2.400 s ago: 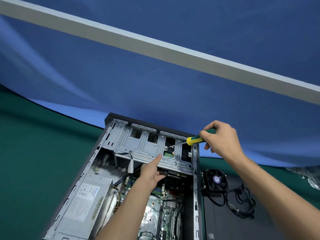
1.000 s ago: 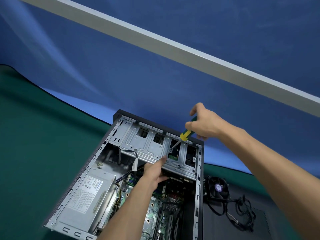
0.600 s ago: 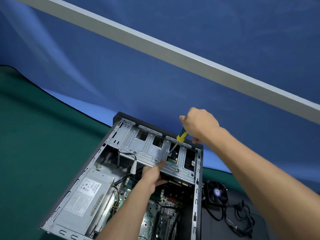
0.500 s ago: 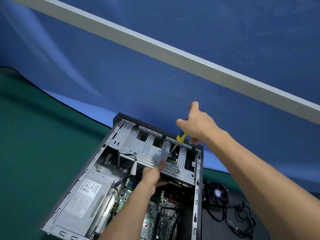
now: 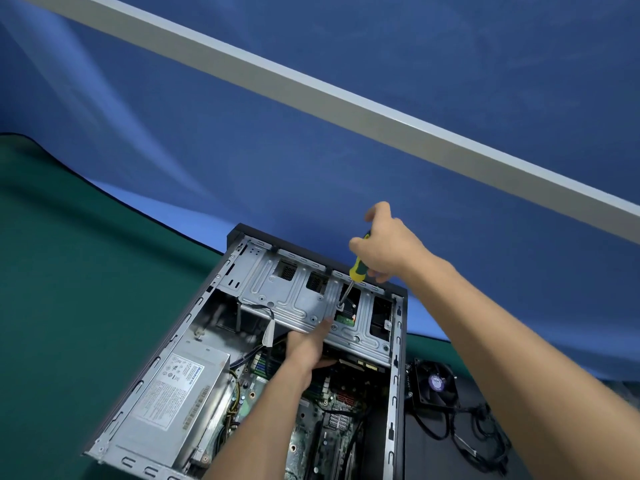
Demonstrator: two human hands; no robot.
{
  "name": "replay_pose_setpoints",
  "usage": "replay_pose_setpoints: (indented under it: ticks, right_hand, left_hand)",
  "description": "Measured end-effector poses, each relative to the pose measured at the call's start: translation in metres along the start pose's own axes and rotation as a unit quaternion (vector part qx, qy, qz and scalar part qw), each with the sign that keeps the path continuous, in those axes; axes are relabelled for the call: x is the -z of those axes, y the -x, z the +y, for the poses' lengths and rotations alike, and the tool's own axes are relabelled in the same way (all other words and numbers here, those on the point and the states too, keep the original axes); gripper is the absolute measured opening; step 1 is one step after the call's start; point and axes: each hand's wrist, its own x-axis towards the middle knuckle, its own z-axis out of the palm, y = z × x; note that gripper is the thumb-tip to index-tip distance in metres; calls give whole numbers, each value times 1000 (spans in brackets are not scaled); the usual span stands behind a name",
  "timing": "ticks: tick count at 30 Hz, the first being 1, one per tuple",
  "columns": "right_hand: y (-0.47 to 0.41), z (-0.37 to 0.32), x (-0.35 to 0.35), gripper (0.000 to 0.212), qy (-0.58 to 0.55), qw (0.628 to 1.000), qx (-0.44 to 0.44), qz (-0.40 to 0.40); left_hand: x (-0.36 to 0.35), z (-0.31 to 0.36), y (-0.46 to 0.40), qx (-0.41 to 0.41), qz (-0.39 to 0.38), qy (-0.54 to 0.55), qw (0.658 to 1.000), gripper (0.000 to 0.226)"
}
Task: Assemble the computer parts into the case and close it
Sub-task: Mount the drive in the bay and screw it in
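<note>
1. We see the open computer case [image 5: 398,358] lying on a green mat [image 5: 69,306], with a blue backdrop [image 5: 311,150] rising behind the case and a pale bar [image 5: 346,109] crossing above it.
2. Our right hand [image 5: 388,247], over the case's far edge, curls around a yellow-green screwdriver [image 5: 356,268]; its tip meets the metal drive cage [image 5: 298,299] inside the case.
3. Our left hand [image 5: 308,344] grips the cage's near edge, fingers hidden underneath.
4. Inside the case, a power supply [image 5: 180,393] sits left; a circuit board [image 5: 332,403] lies partly under our forearm.
5. A fan [image 5: 436,379] with tangled cable [image 5: 478,431] lies right of the case; the case's near end is cut off.
</note>
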Motion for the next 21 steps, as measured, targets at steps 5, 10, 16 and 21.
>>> replay_pose_setpoints:
  ticks: [5, 10, 16, 21]
  right_hand:
    - [-2, 4, -2, 24, 56, 995, -37, 72]
    - [-1, 11, 4, 11, -14, 999, -44, 17]
    - [1, 23, 11, 24, -52, 997, -59, 6]
    - [5, 23, 0, 31, 83, 992, -26, 96]
  left_hand:
    - [2, 0, -4, 4, -14, -15, 1000, 36]
    - [3, -2, -9, 27, -11, -46, 998, 53]
    - [4, -3, -11, 33, -18, -44, 998, 61]
    - [3, -3, -8, 33, -17, -44, 998, 63]
